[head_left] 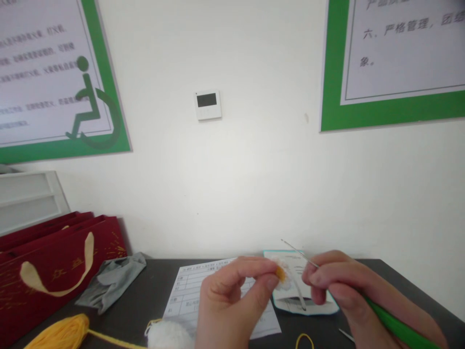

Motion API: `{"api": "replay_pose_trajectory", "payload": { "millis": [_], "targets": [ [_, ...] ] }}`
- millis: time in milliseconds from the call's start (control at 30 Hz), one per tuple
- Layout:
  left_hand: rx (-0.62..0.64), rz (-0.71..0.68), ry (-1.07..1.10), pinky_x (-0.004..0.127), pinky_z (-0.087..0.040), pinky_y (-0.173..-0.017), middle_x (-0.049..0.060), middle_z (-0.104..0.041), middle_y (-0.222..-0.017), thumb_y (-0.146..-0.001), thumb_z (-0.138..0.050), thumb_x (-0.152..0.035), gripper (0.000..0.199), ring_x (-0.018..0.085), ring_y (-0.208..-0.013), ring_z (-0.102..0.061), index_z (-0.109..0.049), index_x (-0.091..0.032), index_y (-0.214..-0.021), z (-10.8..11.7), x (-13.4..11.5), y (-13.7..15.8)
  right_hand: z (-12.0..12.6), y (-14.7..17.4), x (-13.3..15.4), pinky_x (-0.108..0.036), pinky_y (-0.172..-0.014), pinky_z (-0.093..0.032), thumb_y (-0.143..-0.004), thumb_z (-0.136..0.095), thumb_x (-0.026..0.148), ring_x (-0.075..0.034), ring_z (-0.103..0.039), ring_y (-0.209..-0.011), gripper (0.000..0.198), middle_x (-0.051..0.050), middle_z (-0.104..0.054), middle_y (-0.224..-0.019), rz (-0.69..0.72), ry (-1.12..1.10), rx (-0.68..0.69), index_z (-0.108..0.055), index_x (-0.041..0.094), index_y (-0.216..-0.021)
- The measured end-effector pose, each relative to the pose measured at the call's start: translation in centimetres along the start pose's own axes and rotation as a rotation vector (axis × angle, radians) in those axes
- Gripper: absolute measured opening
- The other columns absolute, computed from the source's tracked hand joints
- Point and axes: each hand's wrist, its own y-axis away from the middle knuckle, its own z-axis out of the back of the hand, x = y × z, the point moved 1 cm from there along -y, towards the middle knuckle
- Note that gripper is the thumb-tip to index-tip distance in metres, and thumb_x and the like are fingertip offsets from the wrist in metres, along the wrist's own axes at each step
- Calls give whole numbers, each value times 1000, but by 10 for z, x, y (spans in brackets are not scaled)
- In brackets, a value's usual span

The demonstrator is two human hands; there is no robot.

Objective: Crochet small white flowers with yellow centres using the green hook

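Observation:
My left hand (232, 300) pinches a small crocheted flower (286, 276) between thumb and fingers. The piece has a yellow centre and white around it; part of it is hidden behind the fingertips. A white strand hangs down from it toward the table. My right hand (345, 283) is closed round a crochet hook (394, 325) with a green handle. The thin metal shaft points up and to the left, its tip above the flower and apart from it. White yarn (170, 334) lies left of my left wrist.
A yellow yarn skein (60, 334) trails a strand rightward. Printed paper (178, 295) and a teal-edged card (316, 309) lie behind my hands. Red paper bags (43, 271) and a grey cloth (116, 281) are at the left. A yellow loop (304, 339) lies in front.

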Motion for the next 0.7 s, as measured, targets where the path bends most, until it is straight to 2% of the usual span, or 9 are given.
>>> {"api": "replay_pose_trajectory", "payload": {
  "millis": [200, 333, 433, 567, 700],
  "targets": [
    [-14, -15, 10, 24, -51, -73, -1, -72, -65, -58, -90, -25, 13, 14, -68, -62, -78, -26, -62, 1, 5, 2, -11, 0, -7, -18, -46, -48, -96, -56, 36, -14, -65, -60, 16, 4, -68, -70, -198, 114, 161, -61, 28, -82],
    [-17, -9, 58, 22, -51, -69, -1, -73, -69, -59, -89, -21, 21, 13, -68, -63, -80, -26, -77, 0, 8, 3, -9, 3, -9, -18, -44, -49, -93, -59, 36, -15, -68, -62, 12, 3, -72, -74, -237, 168, 201, -62, 28, -86],
    [17, 16, 62, 22, -51, -71, 0, -74, -74, -60, -89, -21, 27, 14, -72, -64, -81, -26, -85, 0, 9, 4, -9, 1, -7, -18, -48, -52, -93, -58, 33, -15, -69, -63, 11, 4, -71, -72, -209, 182, 187, -63, 28, -84],
    [80, 40, -19, 25, -50, -77, 2, -74, -75, -63, -87, -27, 15, 15, -74, -62, -81, -25, -77, 2, 10, 4, -10, -2, -2, -18, -54, -55, -92, -59, 26, -14, -70, -64, 9, 5, -68, -72, -135, 144, 205, -63, 28, -84],
    [84, 50, -81, 24, -48, -68, 2, -74, -71, -66, -85, -32, 11, 14, -69, -59, -81, -25, -71, 4, 10, 2, -9, -5, 2, -15, -55, -54, -90, -60, 18, -10, -65, -58, 10, 6, -66, -72, 1, 194, 195, -60, 27, -85]
  ]
}}
